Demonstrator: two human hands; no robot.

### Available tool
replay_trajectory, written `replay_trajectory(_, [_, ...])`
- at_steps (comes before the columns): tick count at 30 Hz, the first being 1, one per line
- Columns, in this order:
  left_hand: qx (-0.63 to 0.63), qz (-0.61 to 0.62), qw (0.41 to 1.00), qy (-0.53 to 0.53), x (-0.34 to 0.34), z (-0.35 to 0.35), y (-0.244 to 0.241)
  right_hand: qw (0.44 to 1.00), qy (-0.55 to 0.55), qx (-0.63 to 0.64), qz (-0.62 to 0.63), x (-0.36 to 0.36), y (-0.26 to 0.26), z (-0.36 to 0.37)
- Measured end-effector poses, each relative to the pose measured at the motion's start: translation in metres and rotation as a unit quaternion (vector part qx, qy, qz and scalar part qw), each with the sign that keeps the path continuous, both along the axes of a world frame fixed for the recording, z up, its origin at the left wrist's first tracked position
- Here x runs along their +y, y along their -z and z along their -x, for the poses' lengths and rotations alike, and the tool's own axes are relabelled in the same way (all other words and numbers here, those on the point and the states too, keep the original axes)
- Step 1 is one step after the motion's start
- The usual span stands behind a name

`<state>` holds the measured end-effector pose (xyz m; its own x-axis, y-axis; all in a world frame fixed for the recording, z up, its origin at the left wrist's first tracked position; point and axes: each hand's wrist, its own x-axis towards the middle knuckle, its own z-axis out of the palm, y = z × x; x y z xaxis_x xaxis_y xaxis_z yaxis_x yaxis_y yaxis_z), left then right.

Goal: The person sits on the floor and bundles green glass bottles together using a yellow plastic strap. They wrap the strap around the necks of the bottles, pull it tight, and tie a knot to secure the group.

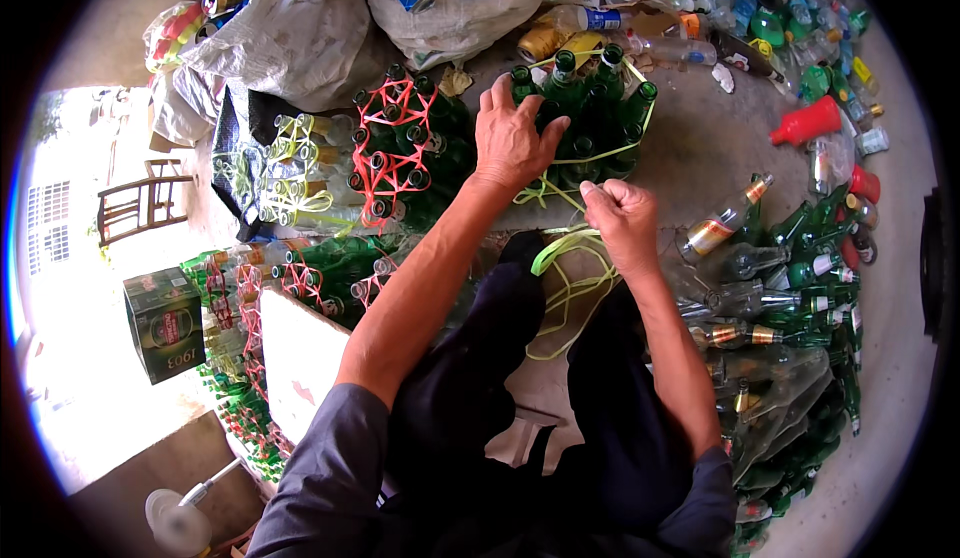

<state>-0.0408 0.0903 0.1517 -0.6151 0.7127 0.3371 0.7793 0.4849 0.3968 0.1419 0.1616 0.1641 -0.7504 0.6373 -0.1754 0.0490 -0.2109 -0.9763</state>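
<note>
A group of green glass bottles (pixel 598 112) stands upright before me, necks up. A yellow-green plastic strap (pixel 600 157) runs around its outer necks. My left hand (pixel 516 134) lies over the near left bottles with fingers and thumb spread, touching the bottles. Its contact under the fingers is partly hidden. My right hand (pixel 624 220) is closed on a length of the strap, which slants taut from the near side of the group. Below that hand, loose loops of yellow-green strap (pixel 574 247) hang between my dark-trousered legs.
Left stand bottles bound with pink strap (pixel 391 154) and clear bottles bound with yellow strap (pixel 304 157). Sacks of cans (pixel 457 14) lie beyond. Loose glass bottles (pixel 750 303) are piled at right, plastic bottles (pixel 769 25) at far right. A carton (pixel 163 325) sits at left.
</note>
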Motion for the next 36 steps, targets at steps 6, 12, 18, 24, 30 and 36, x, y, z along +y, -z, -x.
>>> replay_trajectory(6, [-0.016, -0.012, 0.999, 0.032, -0.011, 0.006, 0.005, 0.999, 0.010, -0.018, -0.032, 0.007, 0.012, 0.001])
replay_trajectory(12, [-0.029, -0.005, 0.999, 0.039, -0.011, 0.013, 0.007, 0.992, -0.004, -0.010, -0.128, 0.006, 0.005, 0.006])
replay_trajectory(18, [-0.065, -0.006, 0.998, 0.026, -0.009, 0.015, 0.013, 0.961, -0.034, -0.013, -0.275, -0.005, 0.006, 0.017])
replay_trajectory(24, [-0.081, -0.001, 0.996, 0.024, -0.010, 0.015, 0.013, 0.898, -0.081, -0.082, -0.425, -0.010, -0.001, 0.020])
replay_trajectory(30, [-0.074, 0.012, 0.997, 0.034, -0.009, 0.016, 0.010, 0.870, -0.097, -0.130, -0.465, -0.005, 0.003, 0.019])
replay_trajectory(36, [-0.085, 0.020, 0.996, 0.034, -0.011, 0.017, 0.006, 0.832, -0.124, -0.135, -0.524, 0.008, -0.023, 0.024])
